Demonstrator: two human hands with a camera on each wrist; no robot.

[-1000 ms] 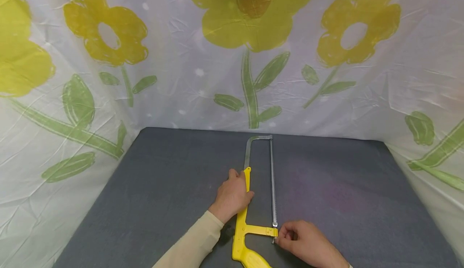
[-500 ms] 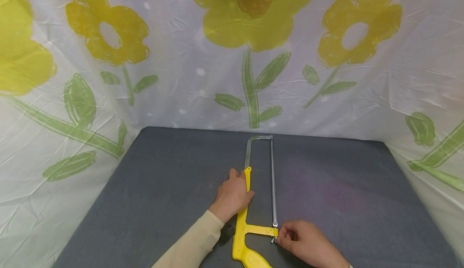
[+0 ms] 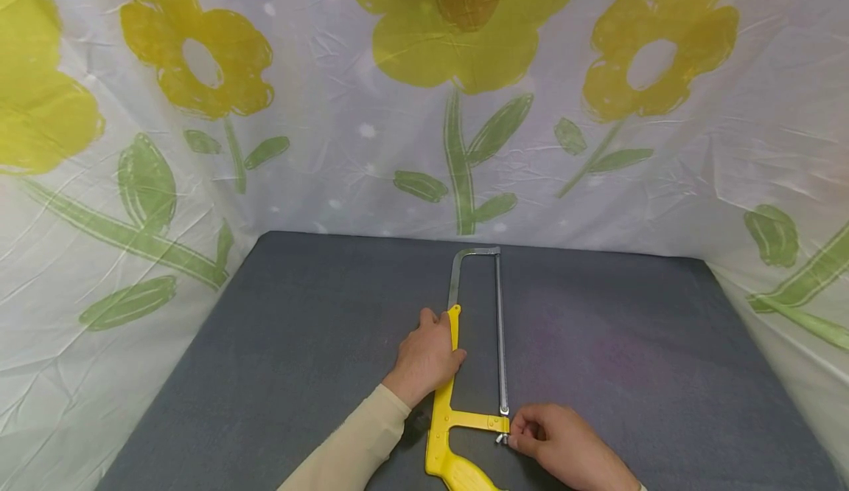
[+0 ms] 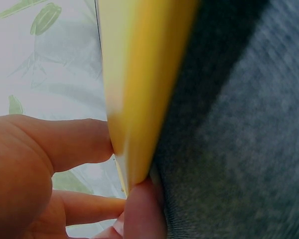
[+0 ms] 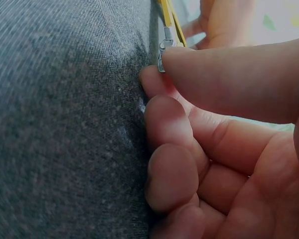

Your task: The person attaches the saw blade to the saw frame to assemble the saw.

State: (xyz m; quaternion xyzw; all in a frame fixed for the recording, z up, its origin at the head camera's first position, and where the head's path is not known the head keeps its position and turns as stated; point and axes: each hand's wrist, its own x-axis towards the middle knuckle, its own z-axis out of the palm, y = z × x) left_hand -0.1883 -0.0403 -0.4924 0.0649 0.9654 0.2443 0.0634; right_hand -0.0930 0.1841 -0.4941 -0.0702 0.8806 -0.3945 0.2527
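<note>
A hacksaw (image 3: 476, 422) with a yellow frame and handle lies on the dark grey surface, its metal blade side (image 3: 500, 329) running along the right. My left hand (image 3: 426, 354) grips the yellow upper frame, thumb on one side and fingers on the other; the left wrist view shows the yellow bar (image 4: 144, 89) between them. At the near end of the blade a small silver wing nut (image 3: 502, 439) sticks out behind the yellow crosspiece. The thumb and index finger of my right hand (image 3: 564, 443) pinch at this wing nut (image 5: 164, 46); the other fingers are curled.
The hacksaw stands on a dark grey cloth-covered table (image 3: 298, 314). Behind and at both sides hangs a pale curtain (image 3: 318, 144) printed with yellow flowers. The saw's far end reaches close to the table's back edge.
The silver wing nut has turned and shows more of itself beside my right fingertips. Left hand and hacksaw keep their place.
</note>
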